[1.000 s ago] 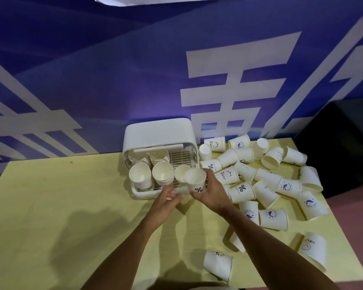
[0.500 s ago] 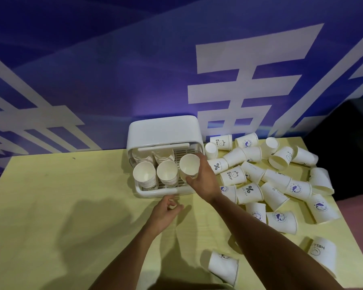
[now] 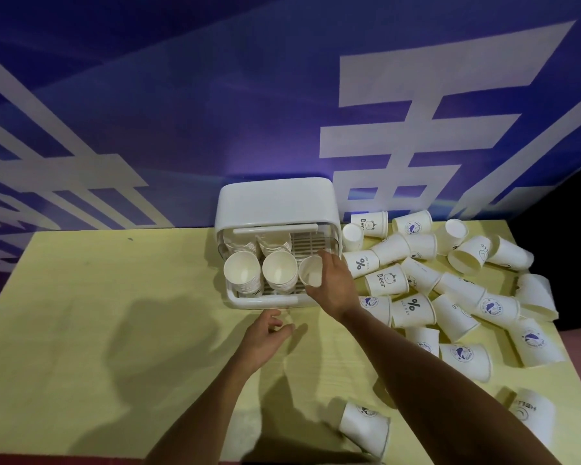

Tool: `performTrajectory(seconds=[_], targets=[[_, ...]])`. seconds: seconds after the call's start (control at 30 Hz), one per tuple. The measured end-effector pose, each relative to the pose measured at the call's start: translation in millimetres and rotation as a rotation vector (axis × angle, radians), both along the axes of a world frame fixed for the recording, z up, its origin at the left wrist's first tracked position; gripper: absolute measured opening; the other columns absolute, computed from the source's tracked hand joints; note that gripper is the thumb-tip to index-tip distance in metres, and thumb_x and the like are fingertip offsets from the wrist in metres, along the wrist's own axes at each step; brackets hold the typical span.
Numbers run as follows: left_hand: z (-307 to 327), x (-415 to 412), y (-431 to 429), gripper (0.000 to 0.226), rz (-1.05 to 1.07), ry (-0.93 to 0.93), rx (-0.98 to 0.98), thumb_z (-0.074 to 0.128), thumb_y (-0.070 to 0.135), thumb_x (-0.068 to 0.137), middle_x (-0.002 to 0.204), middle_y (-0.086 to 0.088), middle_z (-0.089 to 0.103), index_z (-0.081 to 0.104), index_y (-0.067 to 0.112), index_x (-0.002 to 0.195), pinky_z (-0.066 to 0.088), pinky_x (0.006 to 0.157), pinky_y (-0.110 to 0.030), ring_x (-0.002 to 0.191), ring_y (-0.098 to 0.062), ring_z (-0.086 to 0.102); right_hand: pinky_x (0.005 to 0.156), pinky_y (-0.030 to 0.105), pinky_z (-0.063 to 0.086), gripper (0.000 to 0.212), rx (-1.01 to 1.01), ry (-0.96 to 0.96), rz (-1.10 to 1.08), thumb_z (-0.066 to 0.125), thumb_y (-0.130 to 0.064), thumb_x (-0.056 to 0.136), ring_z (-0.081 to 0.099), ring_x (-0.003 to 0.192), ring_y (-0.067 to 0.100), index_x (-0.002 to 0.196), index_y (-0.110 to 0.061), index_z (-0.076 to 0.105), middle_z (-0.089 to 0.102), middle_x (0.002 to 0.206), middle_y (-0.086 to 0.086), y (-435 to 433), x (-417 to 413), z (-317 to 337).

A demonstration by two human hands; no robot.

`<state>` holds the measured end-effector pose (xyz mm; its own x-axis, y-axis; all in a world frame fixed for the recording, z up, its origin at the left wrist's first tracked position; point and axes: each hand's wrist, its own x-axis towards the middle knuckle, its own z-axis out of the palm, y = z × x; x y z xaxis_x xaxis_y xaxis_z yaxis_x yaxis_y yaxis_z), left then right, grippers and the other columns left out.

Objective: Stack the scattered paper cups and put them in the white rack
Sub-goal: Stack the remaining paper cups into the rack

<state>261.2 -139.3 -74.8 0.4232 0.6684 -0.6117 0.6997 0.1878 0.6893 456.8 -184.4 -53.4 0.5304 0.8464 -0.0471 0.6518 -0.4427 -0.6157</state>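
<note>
The yellow bench [image 3: 81,313] holds everything. The left hand [image 3: 264,337] is just in front of the white rack [image 3: 275,203]. Its grip is loose, with bent fingers and nothing in it.

The white rack sits at the back of the bench, with its round cover at the far end. In its front row stand the left stack [image 3: 242,273] and the middle stack [image 3: 279,270] of paper cups, with their open mouths facing up. Two more stacks [image 3: 274,245] sit behind them, under the cover.

The right hand [image 3: 332,283] has its grip around one paper cup [image 3: 311,271]. The cup is tilted, in the rack's front right spot, just beside the middle stack.

To the right of the rack, many loose cups [image 3: 450,290] lie tipped over in a heap, touching each other. One lone cup [image 3: 366,427] lies near the front edge.
</note>
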Motion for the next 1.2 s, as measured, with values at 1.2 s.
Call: performTrajectory(seconds=[1.2], targets=[[4, 46, -95, 0.064, -0.706, 0.08, -0.053, 0.085, 0.048, 0.063, 0.122, 0.015, 0.054, 0.053, 0.044, 0.119, 0.046, 0.09, -0.021, 0.12, -0.009, 0.053, 0.1, 0.042, 0.042, 0.065, -0.153, 0.051, -0.163, 0.075, -0.028, 0.081, 0.051, 0.12, 0.034, 0.136, -0.005, 0.051, 0.054, 0.133, 0.016, -152, 40, 2]])
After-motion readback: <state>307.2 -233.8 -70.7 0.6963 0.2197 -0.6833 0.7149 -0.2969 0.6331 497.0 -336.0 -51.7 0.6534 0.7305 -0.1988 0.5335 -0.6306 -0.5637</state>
